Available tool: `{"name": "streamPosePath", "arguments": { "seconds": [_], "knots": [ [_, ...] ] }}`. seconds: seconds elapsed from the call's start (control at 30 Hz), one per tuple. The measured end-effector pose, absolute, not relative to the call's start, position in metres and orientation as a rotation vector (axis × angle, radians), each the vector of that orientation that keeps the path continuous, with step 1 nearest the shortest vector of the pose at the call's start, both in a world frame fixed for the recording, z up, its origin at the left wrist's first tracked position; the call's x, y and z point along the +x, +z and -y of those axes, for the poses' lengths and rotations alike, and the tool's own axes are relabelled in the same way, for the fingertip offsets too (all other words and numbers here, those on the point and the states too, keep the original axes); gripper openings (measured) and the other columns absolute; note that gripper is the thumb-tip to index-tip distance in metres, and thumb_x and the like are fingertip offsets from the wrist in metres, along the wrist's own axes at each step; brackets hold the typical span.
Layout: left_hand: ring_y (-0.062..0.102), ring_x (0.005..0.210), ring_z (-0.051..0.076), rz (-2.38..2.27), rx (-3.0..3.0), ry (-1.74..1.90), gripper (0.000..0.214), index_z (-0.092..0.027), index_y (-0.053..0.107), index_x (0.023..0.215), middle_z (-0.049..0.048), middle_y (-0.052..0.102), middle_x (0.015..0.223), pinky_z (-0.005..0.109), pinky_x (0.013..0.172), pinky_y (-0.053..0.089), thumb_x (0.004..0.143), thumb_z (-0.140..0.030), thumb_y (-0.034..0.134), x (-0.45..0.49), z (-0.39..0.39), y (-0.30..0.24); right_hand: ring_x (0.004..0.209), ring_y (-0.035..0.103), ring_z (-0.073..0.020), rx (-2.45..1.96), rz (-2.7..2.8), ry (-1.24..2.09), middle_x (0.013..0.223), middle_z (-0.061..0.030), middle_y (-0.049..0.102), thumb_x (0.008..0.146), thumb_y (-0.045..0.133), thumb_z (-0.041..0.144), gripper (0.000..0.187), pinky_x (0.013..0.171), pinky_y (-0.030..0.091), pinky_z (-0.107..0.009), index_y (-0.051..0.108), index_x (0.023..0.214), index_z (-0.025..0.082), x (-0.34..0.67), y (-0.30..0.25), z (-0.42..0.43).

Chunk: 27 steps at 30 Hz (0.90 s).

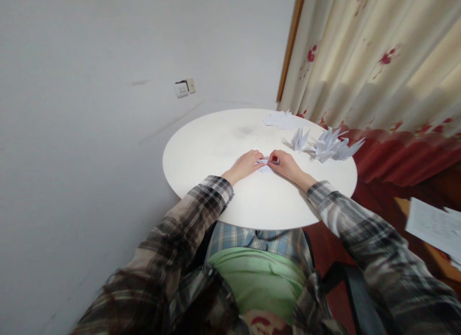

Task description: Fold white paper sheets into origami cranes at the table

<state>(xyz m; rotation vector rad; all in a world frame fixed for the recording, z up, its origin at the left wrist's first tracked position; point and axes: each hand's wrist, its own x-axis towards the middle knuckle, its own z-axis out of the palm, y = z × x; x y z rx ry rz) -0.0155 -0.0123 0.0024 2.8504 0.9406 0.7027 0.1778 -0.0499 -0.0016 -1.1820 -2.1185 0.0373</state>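
A small piece of white folded paper lies near the middle of the round white table. My left hand rests on its left side, fingers curled and pressing down on it. My right hand pinches its right end between closed fingers. Both hands touch the paper, and part of it is hidden under the fingers.
Several folded white paper figures stand at the table's right side, one more to their left. Flat white sheets lie at the far edge. A floral curtain hangs on the right, a printed sheet on a wooden surface lower right.
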Motion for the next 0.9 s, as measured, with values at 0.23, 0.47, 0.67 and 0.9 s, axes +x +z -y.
{"name": "streamPosePath", "arguments": {
  "seconds": [0.23,0.47,0.67,0.9],
  "knots": [
    [0.054,0.083,0.015,-0.895,2.781,0.806,0.016,-0.016,0.06,0.083,0.0039,0.061,0.086,0.028,0.076,0.044,0.085,-0.031,0.055,-0.015,0.012,0.002,0.07,0.049,-0.0165,-1.18,2.178,-0.047,0.073,-0.0029,0.054,0.076,0.055,0.02,0.004,0.066,0.037,-0.027,0.051,0.076,0.019,0.172,0.005,0.059],
    [0.056,0.085,0.015,-0.827,2.798,0.85,0.009,-0.017,0.061,0.083,0.0034,0.062,0.087,0.027,0.078,0.044,0.084,-0.022,0.054,-0.014,0.014,0.002,0.071,0.051,-0.0165,-1.196,2.195,-0.059,0.076,-0.0041,0.057,0.074,0.052,0.016,0.01,0.068,0.039,-0.027,0.055,0.083,0.018,0.17,0.007,0.062],
    [0.057,0.087,0.016,-0.86,2.82,0.796,0.012,-0.016,0.061,0.09,0.0046,0.064,0.089,0.029,0.08,0.045,0.084,-0.02,0.053,-0.014,0.015,0.003,0.074,0.052,-0.0172,-1.199,2.231,-0.069,0.079,-0.0052,0.059,0.077,0.051,0.016,0.01,0.07,0.039,-0.028,0.057,0.084,0.018,0.172,0.003,0.058],
    [0.056,0.087,0.016,-0.869,2.822,0.808,0.012,-0.015,0.06,0.09,0.0049,0.063,0.09,0.029,0.082,0.045,0.083,-0.016,0.051,-0.013,0.013,0.001,0.077,0.052,-0.0177,-1.154,2.27,-0.134,0.083,-0.0059,0.058,0.079,0.049,0.017,0.009,0.07,0.039,-0.028,0.054,0.087,0.019,0.171,0.003,0.059]
  ]
}}
